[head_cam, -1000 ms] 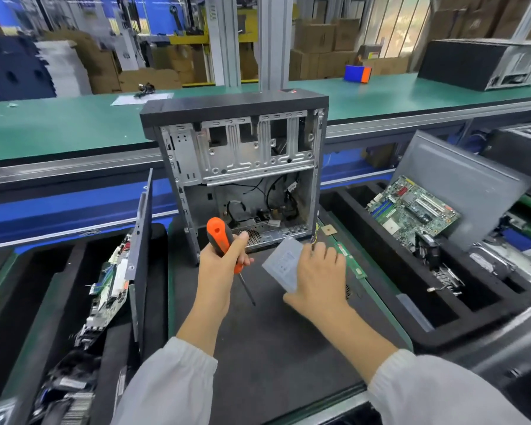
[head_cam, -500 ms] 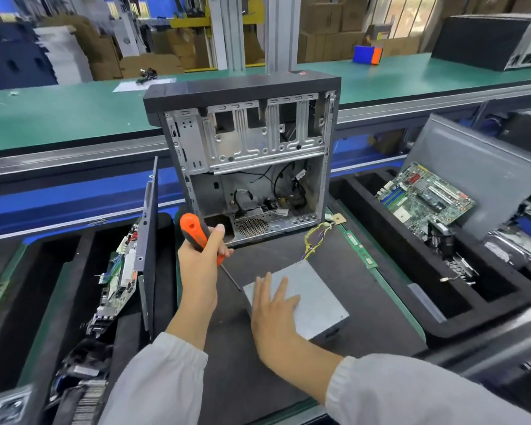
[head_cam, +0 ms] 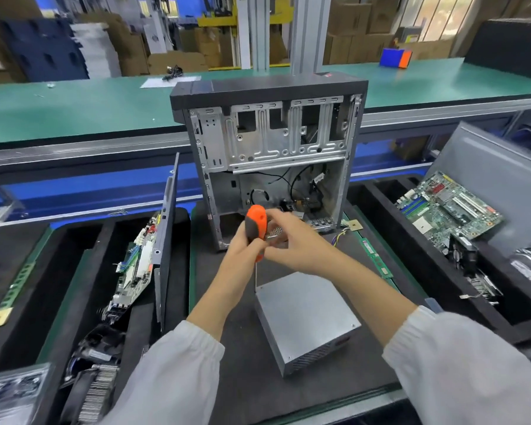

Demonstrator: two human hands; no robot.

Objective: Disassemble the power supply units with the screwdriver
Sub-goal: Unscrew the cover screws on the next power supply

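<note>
Orange-handled screwdriver (head_cam: 256, 228) is standing upright, tip pointing down at the power supply unit (head_cam: 304, 314); left hand (head_cam: 242, 250) and right hand (head_cam: 292, 240) are both gripping its handle.

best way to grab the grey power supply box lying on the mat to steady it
Press down on the power supply across its broad flat top, coming from the right, since the screwdriver tip meets its far left corner. It lies flat, so a palm on top probably steadies it best.

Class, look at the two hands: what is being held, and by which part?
The left hand grips the screwdriver by its orange and grey handle. The right hand touches that handle too; its grip is unclear.
</note>
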